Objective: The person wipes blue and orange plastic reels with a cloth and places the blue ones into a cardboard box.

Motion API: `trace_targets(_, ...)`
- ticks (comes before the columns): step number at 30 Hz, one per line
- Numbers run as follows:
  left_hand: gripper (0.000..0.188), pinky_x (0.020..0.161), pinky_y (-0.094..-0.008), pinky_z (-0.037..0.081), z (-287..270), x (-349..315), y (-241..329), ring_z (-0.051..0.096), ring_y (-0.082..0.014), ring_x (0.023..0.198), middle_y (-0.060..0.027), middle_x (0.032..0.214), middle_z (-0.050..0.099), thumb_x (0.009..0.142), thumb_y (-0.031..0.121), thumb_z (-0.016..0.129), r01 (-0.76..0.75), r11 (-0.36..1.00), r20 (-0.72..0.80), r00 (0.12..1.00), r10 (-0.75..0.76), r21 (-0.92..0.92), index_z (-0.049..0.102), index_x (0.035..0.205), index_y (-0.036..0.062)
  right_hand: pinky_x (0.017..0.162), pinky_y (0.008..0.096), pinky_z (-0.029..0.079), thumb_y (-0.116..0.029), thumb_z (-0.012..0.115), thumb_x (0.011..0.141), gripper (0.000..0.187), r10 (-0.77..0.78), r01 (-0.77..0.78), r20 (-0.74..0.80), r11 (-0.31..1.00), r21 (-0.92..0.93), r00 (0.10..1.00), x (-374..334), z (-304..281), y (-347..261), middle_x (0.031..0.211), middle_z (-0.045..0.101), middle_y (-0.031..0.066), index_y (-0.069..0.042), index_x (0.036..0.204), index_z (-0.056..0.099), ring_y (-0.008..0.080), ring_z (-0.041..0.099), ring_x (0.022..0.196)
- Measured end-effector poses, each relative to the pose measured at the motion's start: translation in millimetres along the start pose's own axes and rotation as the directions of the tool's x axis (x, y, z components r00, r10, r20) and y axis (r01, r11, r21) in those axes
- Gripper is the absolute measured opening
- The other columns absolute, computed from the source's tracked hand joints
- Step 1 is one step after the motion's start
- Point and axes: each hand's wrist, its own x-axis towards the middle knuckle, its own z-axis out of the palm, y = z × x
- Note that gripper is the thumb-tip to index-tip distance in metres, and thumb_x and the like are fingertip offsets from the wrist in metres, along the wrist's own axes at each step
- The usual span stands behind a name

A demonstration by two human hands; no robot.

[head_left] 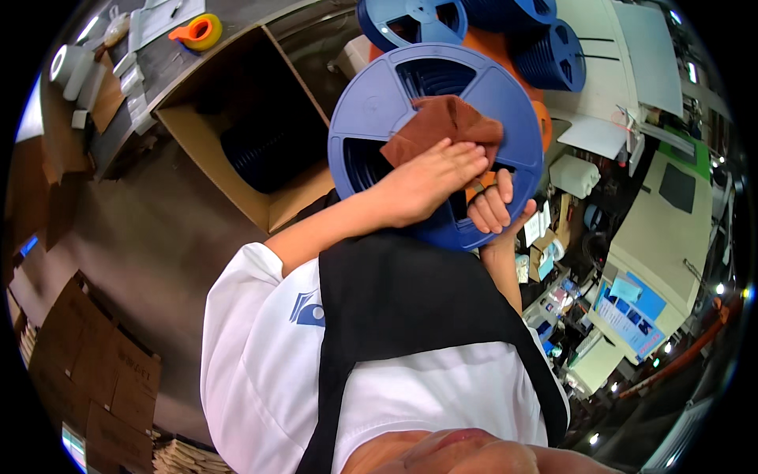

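Note:
A large blue plastic reel (509,95) with wide cut-outs is held up in front of my chest, its flat face showing. Dark layers show through its openings. A crumpled brown cloth (442,126) lies against the reel's face. My left hand (434,178) holds that cloth against the reel, its fingers close together on top and its thumb hidden. At the reel's lower right, my right hand (493,209) is closed around the rim, with curled fingers showing at a lower opening.
Left of the reel stands an open cardboard box (260,189) with dark round reels inside. More blue reels (549,59) sit beyond, near an orange surface. An orange tape roll (201,33) lies on the grey table (170,67). Flattened cartons (91,355) stand lower left; a beige machine (659,229) is at right.

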Motion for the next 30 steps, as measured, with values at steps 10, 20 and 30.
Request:
trace_targets(10, 0.039, 0.099, -0.0364, 0.041, -38, -89, -30, 0.051, -0.0303, 0.116, -0.0150, 0.123, 0.056, 0.082, 0.000, 0.053, 0.235, 0.970, 0.198, 0.955, -0.219, -0.059, 0.057, 0.120, 0.0044, 0.055, 0.0260, 0.036, -0.033, 0.062, 0.087, 0.035, -0.147, 0.161, -0.130, 0.981, 0.111, 0.981, -14, -11, -5, 0.059, 0.040, -0.0022, -0.007, 0.091, 0.039, 0.0096, 0.041, 0.051)
trace_targets(20, 0.048, 0.090, -0.0358, 0.045, -57, -94, -27, 0.055, -0.0231, 0.107, -0.0082, 0.113, 0.056, 0.082, 0.007, 0.053, -0.140, 0.881, 0.333, 0.943, -0.020, 0.451, 0.047, 0.130, 0.0109, 0.063, 0.0289, 0.037, -0.034, 0.061, 0.086, 0.034, -0.127, 0.155, -0.148, 0.968, 0.196, 0.981, 3, -24, -9, 0.067, 0.043, -0.0004, -0.005, 0.094, 0.043, 0.0119, 0.044, 0.062)
trace_targets(30, 0.037, 0.077, -0.0257, 0.047, -73, -131, -23, 0.059, -0.0137, 0.089, -0.0080, 0.107, 0.062, 0.087, -0.002, 0.055, 0.588, 0.726, -0.243, 0.692, -0.680, -0.358, 0.053, 0.123, 0.0044, 0.086, 0.0389, 0.043, -0.033, 0.050, 0.091, 0.043, -0.078, -0.006, -0.544, 0.989, -0.149, 0.835, 20, -19, -13, 0.089, 0.055, 0.0074, 0.002, 0.115, 0.052, 0.0215, 0.053, 0.084)
